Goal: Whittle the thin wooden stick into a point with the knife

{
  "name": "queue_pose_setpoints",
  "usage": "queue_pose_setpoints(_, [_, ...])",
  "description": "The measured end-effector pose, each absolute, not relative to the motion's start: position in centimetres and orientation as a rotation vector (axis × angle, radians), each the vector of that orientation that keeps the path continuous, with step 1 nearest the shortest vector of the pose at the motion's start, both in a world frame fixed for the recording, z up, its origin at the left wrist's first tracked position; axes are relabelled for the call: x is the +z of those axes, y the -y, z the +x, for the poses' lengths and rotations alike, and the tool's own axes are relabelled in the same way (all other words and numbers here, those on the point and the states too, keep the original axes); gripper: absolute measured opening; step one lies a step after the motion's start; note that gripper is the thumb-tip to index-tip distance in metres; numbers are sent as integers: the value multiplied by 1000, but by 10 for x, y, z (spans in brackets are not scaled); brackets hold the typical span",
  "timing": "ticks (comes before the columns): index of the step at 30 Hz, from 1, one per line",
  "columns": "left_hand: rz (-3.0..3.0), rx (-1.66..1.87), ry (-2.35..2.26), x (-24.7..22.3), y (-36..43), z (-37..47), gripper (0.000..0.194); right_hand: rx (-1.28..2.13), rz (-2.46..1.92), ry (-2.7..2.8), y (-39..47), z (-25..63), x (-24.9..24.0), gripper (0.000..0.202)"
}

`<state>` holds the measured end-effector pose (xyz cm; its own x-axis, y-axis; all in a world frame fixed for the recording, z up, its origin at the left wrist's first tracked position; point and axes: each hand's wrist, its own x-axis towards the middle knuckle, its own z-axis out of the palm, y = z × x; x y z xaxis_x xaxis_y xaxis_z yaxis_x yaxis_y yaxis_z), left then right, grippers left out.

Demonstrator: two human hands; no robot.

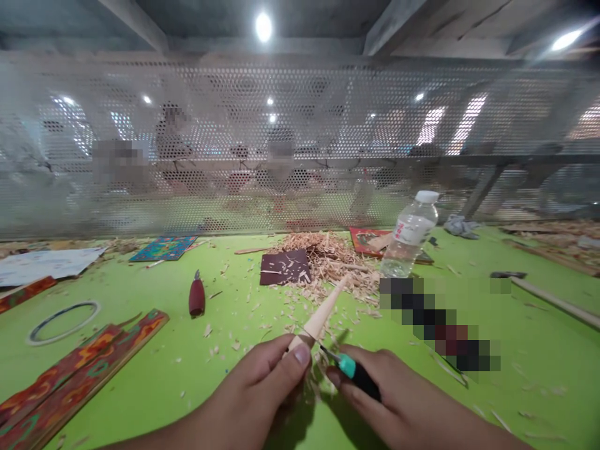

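A tapered pale wooden stick point(323, 312) points away from me above the green table point(154, 375). Its near end is gripped by my left hand point(276, 375), with the thumb on top. In my right hand point(375, 387) is a carving knife point(359, 374) with a black and teal handle, its fingers wrapped round it. The knife's blade meets the side of the stick close to my left thumb. Behind the stick's tip lies a heap of curled wood shavings point(323, 256), partly over a dark brown square sheet point(285, 267).
A red-handled tool point(197, 297) and a tape ring point(64, 323) lie left, beside painted boards point(94, 375). A clear bottle point(409, 234) stands behind right. At far right lies a long-handled tool point(553, 299). A perforated metal screen point(300, 144) rises along the back.
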<state>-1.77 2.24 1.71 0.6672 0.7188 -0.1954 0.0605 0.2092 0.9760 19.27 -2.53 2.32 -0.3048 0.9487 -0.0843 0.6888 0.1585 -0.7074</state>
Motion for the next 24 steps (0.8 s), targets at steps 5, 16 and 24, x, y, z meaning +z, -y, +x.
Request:
queue_pose_setpoints(5, [1133, 507, -687, 30, -19, -15, 55, 908, -1550, 2037, 26, 189, 24, 25])
queue_pose_setpoints(16, [990, 379, -640, 44, -15, -14, 59, 888, -1445, 1952, 28, 186, 8, 36])
queue_pose_setpoints(24, [750, 356, -435, 50, -7, -15, 47, 871, -1360, 1944, 28, 189, 1, 35])
